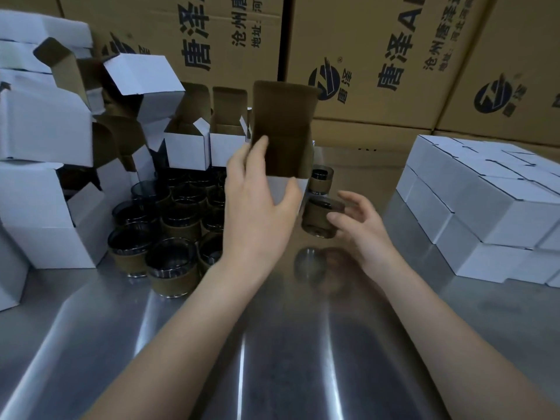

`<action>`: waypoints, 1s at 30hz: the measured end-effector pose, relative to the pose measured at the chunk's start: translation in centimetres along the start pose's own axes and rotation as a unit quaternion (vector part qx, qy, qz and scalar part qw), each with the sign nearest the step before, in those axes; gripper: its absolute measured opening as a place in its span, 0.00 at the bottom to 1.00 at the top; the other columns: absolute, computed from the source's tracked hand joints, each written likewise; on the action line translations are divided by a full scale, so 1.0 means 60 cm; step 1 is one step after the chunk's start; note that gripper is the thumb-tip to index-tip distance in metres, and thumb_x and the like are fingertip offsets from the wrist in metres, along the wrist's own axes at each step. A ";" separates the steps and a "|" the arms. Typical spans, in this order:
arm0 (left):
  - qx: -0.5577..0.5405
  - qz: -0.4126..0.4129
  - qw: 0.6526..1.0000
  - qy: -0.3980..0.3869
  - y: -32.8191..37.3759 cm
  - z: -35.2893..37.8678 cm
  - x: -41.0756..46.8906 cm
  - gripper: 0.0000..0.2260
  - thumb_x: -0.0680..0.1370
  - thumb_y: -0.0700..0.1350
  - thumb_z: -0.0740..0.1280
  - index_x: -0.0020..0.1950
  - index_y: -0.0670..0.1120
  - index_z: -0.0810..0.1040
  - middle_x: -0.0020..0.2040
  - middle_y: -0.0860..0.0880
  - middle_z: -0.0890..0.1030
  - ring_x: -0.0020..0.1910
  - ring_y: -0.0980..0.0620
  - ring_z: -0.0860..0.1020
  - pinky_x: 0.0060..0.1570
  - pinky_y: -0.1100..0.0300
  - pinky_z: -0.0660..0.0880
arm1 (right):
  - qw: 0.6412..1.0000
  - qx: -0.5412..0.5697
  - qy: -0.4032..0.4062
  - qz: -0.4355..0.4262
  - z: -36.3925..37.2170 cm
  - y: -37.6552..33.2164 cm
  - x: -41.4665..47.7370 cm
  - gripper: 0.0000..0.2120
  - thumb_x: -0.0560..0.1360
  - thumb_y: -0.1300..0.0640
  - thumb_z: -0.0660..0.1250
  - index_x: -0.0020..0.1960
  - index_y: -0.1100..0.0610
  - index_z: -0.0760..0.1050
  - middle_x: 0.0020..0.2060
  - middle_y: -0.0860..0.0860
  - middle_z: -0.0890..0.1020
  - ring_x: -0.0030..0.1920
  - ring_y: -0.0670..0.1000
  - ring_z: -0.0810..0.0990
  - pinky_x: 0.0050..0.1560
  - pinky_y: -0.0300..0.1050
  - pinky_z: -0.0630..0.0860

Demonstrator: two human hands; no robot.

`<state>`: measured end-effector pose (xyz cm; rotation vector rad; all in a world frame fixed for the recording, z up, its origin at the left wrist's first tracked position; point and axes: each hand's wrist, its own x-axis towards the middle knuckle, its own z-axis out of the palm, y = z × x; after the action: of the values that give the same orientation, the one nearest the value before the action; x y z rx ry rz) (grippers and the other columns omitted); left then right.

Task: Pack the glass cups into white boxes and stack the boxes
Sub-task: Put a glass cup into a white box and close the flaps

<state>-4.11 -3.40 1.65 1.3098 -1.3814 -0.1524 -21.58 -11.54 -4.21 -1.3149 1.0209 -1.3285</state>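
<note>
Left hand (257,207) gripping open box (281,153), right hand (360,225) loosely curled round tilted cup (318,218) beside it: likely slip onto counter (272,344) through slack hold.

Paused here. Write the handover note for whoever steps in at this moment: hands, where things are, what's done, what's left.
Left hand grips an open white box, flap up, above the steel table.
Right hand holds a glass cup on its side beside that box, not yet inside.
Done: closed boxes stacked at right.
Left: box this cup, close, stack. Loose cups wait at left, with open empty boxes behind them.
</note>
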 end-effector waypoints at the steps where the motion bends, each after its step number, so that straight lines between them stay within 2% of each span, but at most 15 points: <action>1: 0.000 -0.001 1.000 -0.007 -0.004 0.006 -0.007 0.28 0.80 0.48 0.66 0.78 0.50 0.60 0.75 0.49 0.62 0.75 0.53 0.60 0.69 0.65 0.58 | 0.999 0.028 0.002 0.014 -0.011 0.000 0.003 0.18 0.73 0.64 0.71 0.59 0.49 0.75 0.54 0.53 0.80 0.55 0.55 0.82 0.57 0.54 0.79; 5: 0.005 -0.014 0.999 -0.048 -0.023 0.030 -0.030 0.29 0.80 0.49 0.66 0.79 0.50 0.59 0.77 0.48 0.59 0.76 0.52 0.59 0.71 0.62 0.59 | 0.987 0.154 0.023 0.042 -0.034 0.001 0.013 0.15 0.74 0.64 0.69 0.60 0.55 0.76 0.48 0.54 0.85 0.49 0.56 0.85 0.48 0.55 0.82; 8: -0.003 -0.030 0.996 -0.078 -0.037 0.041 -0.039 0.29 0.80 0.48 0.66 0.79 0.49 0.59 0.77 0.47 0.58 0.77 0.51 0.58 0.75 0.53 0.61 | 0.972 0.225 0.017 0.061 -0.035 0.000 0.014 0.14 0.74 0.64 0.67 0.59 0.56 0.76 0.51 0.58 0.84 0.52 0.60 0.84 0.46 0.57 0.81; 14: 0.008 -0.048 0.994 -0.093 -0.052 0.053 -0.042 0.29 0.80 0.48 0.65 0.79 0.48 0.58 0.77 0.47 0.58 0.76 0.50 0.59 0.75 0.50 0.62 | 0.938 0.329 -0.039 0.100 -0.025 -0.006 0.011 0.18 0.73 0.63 0.67 0.63 0.57 0.76 0.63 0.63 0.77 0.62 0.66 0.77 0.56 0.63 0.77; 18: 0.006 -0.053 0.994 -0.096 -0.058 0.054 -0.043 0.29 0.80 0.48 0.65 0.79 0.47 0.58 0.76 0.47 0.58 0.76 0.49 0.60 0.74 0.51 0.62 | 0.908 0.400 -0.054 0.114 -0.015 -0.014 0.007 0.25 0.71 0.62 0.67 0.68 0.60 0.71 0.65 0.66 0.74 0.62 0.68 0.77 0.59 0.67 0.75; 21: 0.009 -0.053 0.993 -0.102 -0.061 0.054 -0.044 0.29 0.80 0.49 0.65 0.79 0.48 0.57 0.76 0.47 0.58 0.75 0.50 0.61 0.73 0.53 0.62 | 0.898 0.420 -0.055 0.117 -0.009 -0.021 0.003 0.28 0.71 0.60 0.65 0.70 0.62 0.67 0.65 0.66 0.75 0.62 0.68 0.76 0.57 0.68 0.75; 25: 0.007 -0.047 0.993 -0.104 -0.065 0.055 -0.044 0.29 0.81 0.48 0.65 0.79 0.48 0.57 0.76 0.47 0.58 0.75 0.50 0.61 0.70 0.60 0.61 | 0.900 0.412 -0.059 0.128 -0.005 -0.026 -0.003 0.20 0.76 0.57 0.63 0.66 0.62 0.70 0.63 0.65 0.77 0.62 0.68 0.77 0.55 0.66 0.77; 30: 0.004 -0.042 0.993 -0.113 -0.069 0.059 -0.048 0.30 0.81 0.48 0.65 0.80 0.50 0.56 0.76 0.48 0.59 0.75 0.51 0.61 0.67 0.63 0.59 | 0.921 0.371 -0.058 0.100 0.000 -0.030 -0.003 0.24 0.70 0.56 0.71 0.64 0.59 0.71 0.59 0.61 0.80 0.64 0.63 0.76 0.53 0.58 0.80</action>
<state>-5.23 -4.83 -4.25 1.3905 -1.5181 -0.3615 -21.74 -11.03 -2.46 -0.6783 0.4623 -1.2770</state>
